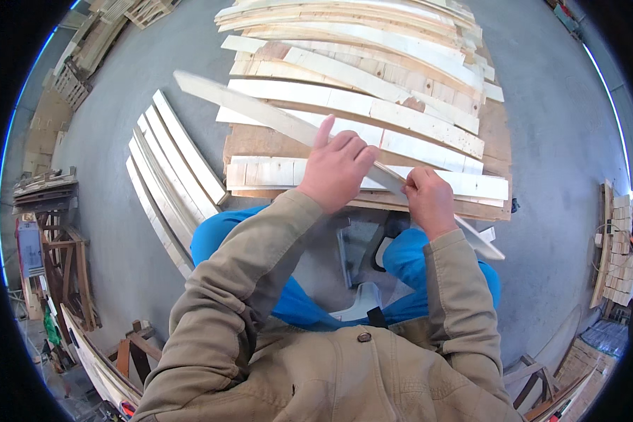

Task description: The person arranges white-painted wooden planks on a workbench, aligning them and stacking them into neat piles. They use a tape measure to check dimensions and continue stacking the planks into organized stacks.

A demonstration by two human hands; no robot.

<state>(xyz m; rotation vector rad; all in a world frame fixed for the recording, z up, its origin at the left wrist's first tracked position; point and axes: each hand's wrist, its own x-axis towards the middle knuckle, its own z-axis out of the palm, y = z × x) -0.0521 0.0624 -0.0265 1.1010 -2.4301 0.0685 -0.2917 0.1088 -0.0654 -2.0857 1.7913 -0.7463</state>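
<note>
A long, thin wooden slat (pixel 257 107) runs slantwise in front of me, its far end up at the left and its near end low at the right. My left hand (pixel 337 166) is closed round its middle, the thumb sticking up along the far side. Further down the slat, my right hand (pixel 429 198) grips it with bent fingers. Beneath it lies a low pile of pale boards (pixel 429 144), and one board (pixel 274 171) rests along the pile's near edge, just under my hands.
Several narrow boards (pixel 165 165) lie side by side on the grey floor (pixel 126 211) at left. My knees in blue trousers (pixel 221 228) are close to the pile. Wooden racks (pixel 70 271) stand at far left, stacked wood (pixel 617 243) at far right.
</note>
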